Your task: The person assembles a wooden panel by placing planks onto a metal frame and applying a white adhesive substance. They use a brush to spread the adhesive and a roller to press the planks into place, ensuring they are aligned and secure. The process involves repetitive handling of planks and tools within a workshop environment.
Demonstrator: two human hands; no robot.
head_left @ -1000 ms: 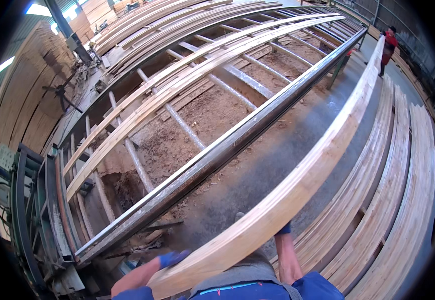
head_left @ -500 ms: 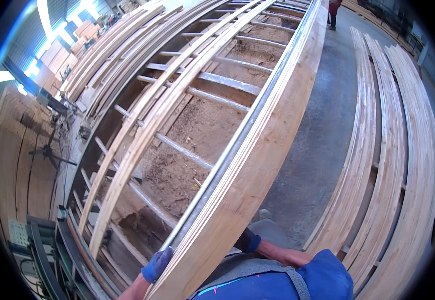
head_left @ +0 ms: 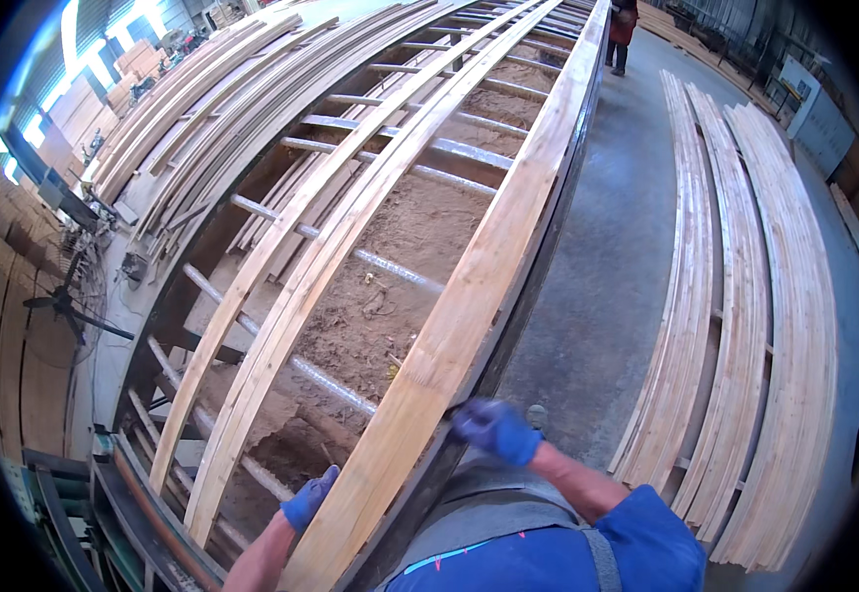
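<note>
A long pale wooden board (head_left: pixel 449 331) lies flat along the right side of the roller conveyor (head_left: pixel 336 385), stretching from near my body to the far end. My left hand (head_left: pixel 311 496), in a blue glove, grips its left edge near the front, with some fingers hidden by the wood. Across from it, my right hand (head_left: pixel 496 431), gloved too, is at the board's right side over the dark metal rail (head_left: pixel 508 365). The fingers there point toward the wood and look partly bent and smeared; whether they press on it is unclear.
Narrower boards (head_left: pixel 296 306) run lengthwise over the rollers, with sawdust beneath. Stacked boards (head_left: pixel 735 326) line the floor on the right. More timber (head_left: pixel 222 128) lies at left, near a black fan (head_left: pixel 69 301). A person (head_left: pixel 623 37) stands at the far end.
The boards stood tilted on edge with their broad face toward me; now the wood lies flat. My right hand has come up from behind it to its right side. My left hand stays at the left edge.
</note>
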